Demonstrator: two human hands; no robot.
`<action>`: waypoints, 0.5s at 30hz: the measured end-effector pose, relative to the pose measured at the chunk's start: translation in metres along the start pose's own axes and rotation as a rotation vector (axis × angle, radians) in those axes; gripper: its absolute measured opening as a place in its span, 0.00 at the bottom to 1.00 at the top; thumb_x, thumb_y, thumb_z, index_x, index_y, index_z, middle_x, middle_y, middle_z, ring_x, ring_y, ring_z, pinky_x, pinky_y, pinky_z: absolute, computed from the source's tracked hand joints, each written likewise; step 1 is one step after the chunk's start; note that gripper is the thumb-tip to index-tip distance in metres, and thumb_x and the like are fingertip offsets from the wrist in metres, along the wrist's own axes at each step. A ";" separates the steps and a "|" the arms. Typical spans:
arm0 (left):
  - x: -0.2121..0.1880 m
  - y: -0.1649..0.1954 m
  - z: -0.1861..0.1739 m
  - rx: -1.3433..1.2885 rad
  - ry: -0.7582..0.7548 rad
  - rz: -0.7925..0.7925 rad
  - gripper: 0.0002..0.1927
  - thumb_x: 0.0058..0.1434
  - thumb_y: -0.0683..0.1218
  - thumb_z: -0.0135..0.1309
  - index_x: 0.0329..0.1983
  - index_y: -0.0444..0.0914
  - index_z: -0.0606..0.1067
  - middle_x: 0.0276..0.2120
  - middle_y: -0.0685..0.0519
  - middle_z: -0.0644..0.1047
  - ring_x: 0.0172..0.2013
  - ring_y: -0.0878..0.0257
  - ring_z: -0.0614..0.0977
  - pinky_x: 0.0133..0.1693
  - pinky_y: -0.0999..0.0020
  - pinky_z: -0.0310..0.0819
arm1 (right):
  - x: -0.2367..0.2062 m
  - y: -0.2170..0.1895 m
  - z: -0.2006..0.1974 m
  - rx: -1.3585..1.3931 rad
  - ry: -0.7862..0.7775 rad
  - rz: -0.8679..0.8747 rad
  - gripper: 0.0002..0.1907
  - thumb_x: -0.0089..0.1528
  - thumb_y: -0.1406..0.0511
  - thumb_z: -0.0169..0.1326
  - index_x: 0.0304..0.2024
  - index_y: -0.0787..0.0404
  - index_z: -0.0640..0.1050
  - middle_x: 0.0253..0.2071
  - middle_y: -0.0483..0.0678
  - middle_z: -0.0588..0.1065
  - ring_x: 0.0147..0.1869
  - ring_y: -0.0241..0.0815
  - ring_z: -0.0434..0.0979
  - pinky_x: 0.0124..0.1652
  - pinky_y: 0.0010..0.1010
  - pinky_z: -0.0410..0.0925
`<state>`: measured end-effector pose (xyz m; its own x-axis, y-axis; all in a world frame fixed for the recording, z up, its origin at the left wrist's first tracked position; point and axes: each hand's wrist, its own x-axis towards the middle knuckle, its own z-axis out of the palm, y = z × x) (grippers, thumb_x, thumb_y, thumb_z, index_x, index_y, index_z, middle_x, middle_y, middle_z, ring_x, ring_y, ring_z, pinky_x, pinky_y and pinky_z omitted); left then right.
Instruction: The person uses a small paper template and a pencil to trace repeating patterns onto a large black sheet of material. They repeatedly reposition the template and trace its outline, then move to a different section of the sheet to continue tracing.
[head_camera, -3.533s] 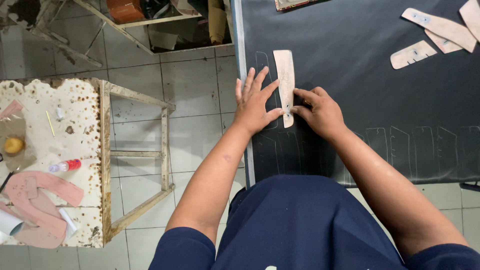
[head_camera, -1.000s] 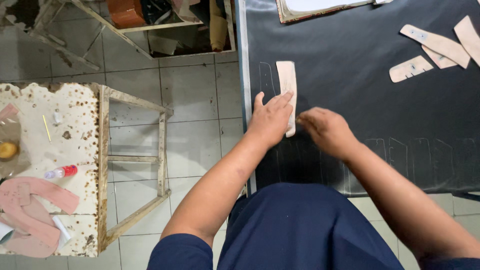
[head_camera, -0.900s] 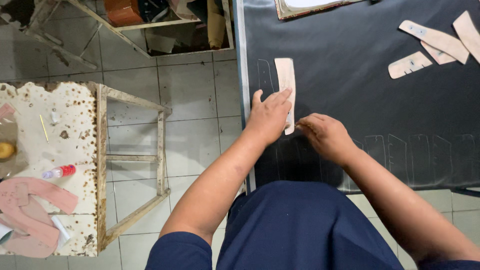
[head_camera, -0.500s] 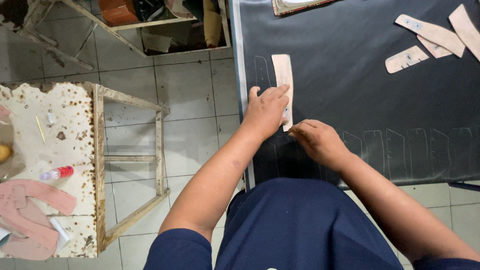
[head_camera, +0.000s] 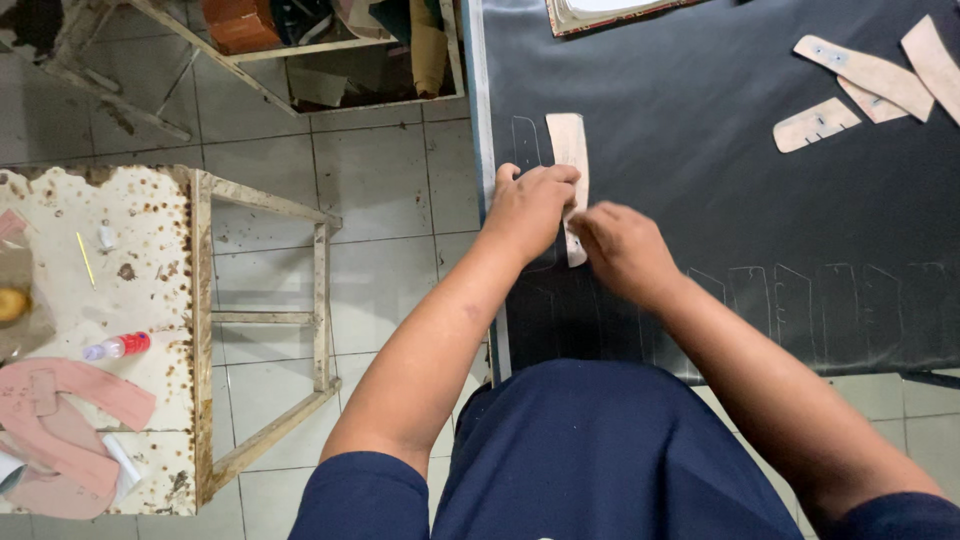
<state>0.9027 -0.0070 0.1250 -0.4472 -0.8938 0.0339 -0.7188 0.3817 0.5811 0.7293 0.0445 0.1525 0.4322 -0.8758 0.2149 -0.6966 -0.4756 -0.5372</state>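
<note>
A long pale paper template (head_camera: 568, 150) lies on a dark sheet (head_camera: 700, 170) spread over the table. My left hand (head_camera: 530, 207) presses down on the template's middle, fingers curled over it. My right hand (head_camera: 622, 250) is closed right beside it at the template's lower end, fingers pinched as if around a thin marking tool that I cannot see. Faint drawn outlines of the same shape run along the sheet's near edge (head_camera: 820, 300).
Several more pale templates (head_camera: 870, 80) lie at the sheet's far right. A framed board (head_camera: 600, 12) sits at the top edge. To the left stands a rusty white stool (head_camera: 120, 290) with pink cut pieces (head_camera: 60, 420) and a small bottle (head_camera: 118, 346). Tiled floor lies between.
My left hand has curled from flat to bunched on the template. My right hand has slid down along the template's right edge toward its lower end.
</note>
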 end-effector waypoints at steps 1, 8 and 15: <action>0.002 -0.002 -0.001 -0.017 0.019 0.007 0.10 0.61 0.41 0.50 0.38 0.44 0.82 0.53 0.62 0.79 0.52 0.64 0.80 0.58 0.47 0.59 | 0.009 0.003 0.000 0.014 0.020 -0.009 0.04 0.66 0.69 0.56 0.43 0.62 0.80 0.37 0.51 0.78 0.41 0.53 0.79 0.40 0.41 0.71; 0.005 -0.006 -0.001 -0.075 0.059 0.008 0.09 0.60 0.40 0.53 0.38 0.44 0.81 0.52 0.62 0.80 0.52 0.63 0.80 0.55 0.49 0.59 | 0.016 0.014 -0.004 0.036 0.121 0.136 0.07 0.68 0.65 0.57 0.44 0.63 0.80 0.39 0.53 0.79 0.42 0.53 0.80 0.41 0.39 0.72; -0.001 -0.005 0.004 -0.045 0.142 0.079 0.12 0.56 0.42 0.60 0.44 0.43 0.78 0.54 0.62 0.77 0.53 0.62 0.78 0.57 0.47 0.58 | 0.009 0.029 -0.005 0.082 0.100 0.289 0.10 0.69 0.63 0.55 0.45 0.63 0.81 0.40 0.53 0.80 0.42 0.51 0.81 0.42 0.38 0.72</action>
<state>0.9046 -0.0072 0.1187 -0.4200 -0.8867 0.1936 -0.6581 0.4444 0.6077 0.7106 0.0223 0.1429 0.1619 -0.9794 0.1203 -0.7319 -0.2009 -0.6511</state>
